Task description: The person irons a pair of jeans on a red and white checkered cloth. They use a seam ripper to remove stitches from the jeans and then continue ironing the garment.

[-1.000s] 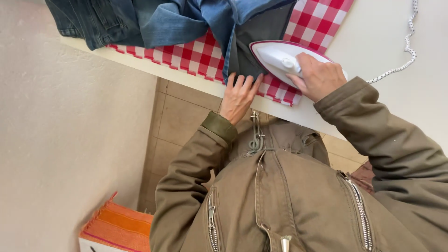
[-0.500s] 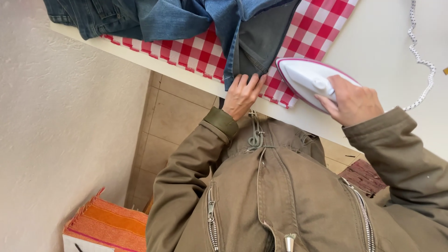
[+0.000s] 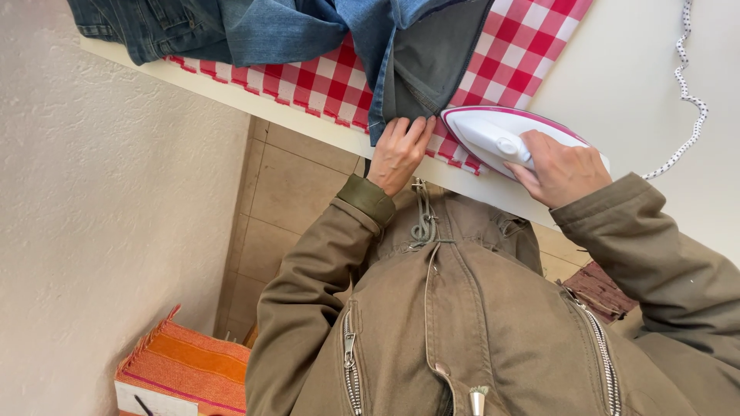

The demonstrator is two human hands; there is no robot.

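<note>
Blue jeans (image 3: 254, 27) lie bunched on a red and white checked cloth (image 3: 324, 81) at the edge of a white table (image 3: 617, 85). My left hand (image 3: 398, 152) presses the dark inner fabric of the jeans (image 3: 428, 62) against the table's near edge, fingers flat. My right hand (image 3: 559, 166) grips the handle of a white iron with a pink rim (image 3: 493, 135). The iron rests on the cloth just right of the jeans, its tip pointing toward my left hand.
The iron's spotted cord (image 3: 686, 92) snakes over the white table at the right. A pale rough wall (image 3: 100, 254) stands at the left. An orange woven item (image 3: 189, 370) lies on the tiled floor (image 3: 289, 192) below. My olive jacket (image 3: 462, 323) fills the lower view.
My right hand has slid the iron off the jeans and to the right along the cloth. My left hand stays on the fabric at the table edge.
</note>
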